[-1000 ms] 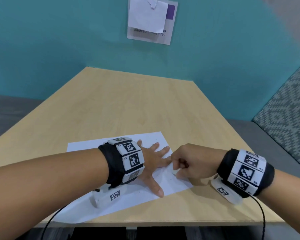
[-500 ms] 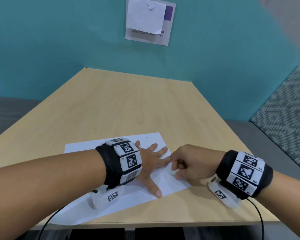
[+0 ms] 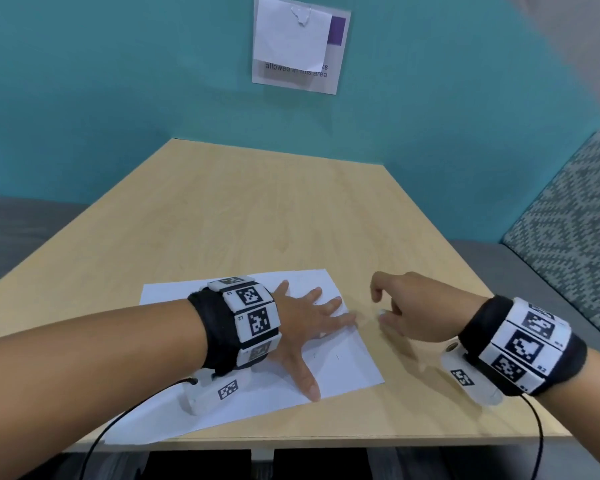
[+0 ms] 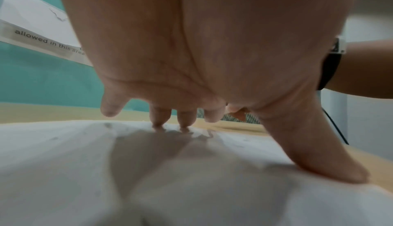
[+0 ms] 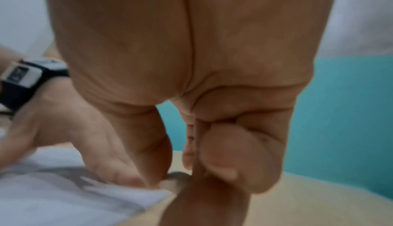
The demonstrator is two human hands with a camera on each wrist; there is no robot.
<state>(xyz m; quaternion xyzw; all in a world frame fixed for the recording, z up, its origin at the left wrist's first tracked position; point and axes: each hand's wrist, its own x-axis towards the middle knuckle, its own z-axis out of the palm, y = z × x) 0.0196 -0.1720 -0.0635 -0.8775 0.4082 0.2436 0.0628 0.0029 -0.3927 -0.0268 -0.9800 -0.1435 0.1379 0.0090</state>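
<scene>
A white sheet of paper [image 3: 343, 368] lies on the light wooden table [image 3: 257, 209] near its front edge. My left hand [image 3: 305, 320] presses flat on the sheet with fingers spread; the left wrist view shows its fingertips [image 4: 158, 122] and thumb on the paper [image 4: 63, 162]. My right hand [image 3: 406, 306] hovers over bare table just right of the sheet's right edge, blurred, fingers curled. In the right wrist view its fingers [image 5: 223, 154] curl toward the palm beside the paper's corner [image 5: 53, 196]. Whether they hold anything small is not visible.
A paper notice [image 3: 298, 46] hangs on the teal wall behind the table. A patterned cushion [image 3: 568, 237] stands at the right and a grey bench seat [image 3: 14, 230] at the left. Black cables trail from both wristbands over the table's front edge.
My right hand has left the paper, where its fist worked beside the left fingertips, and swung right onto bare table. The left hand has stayed flat on the sheet.
</scene>
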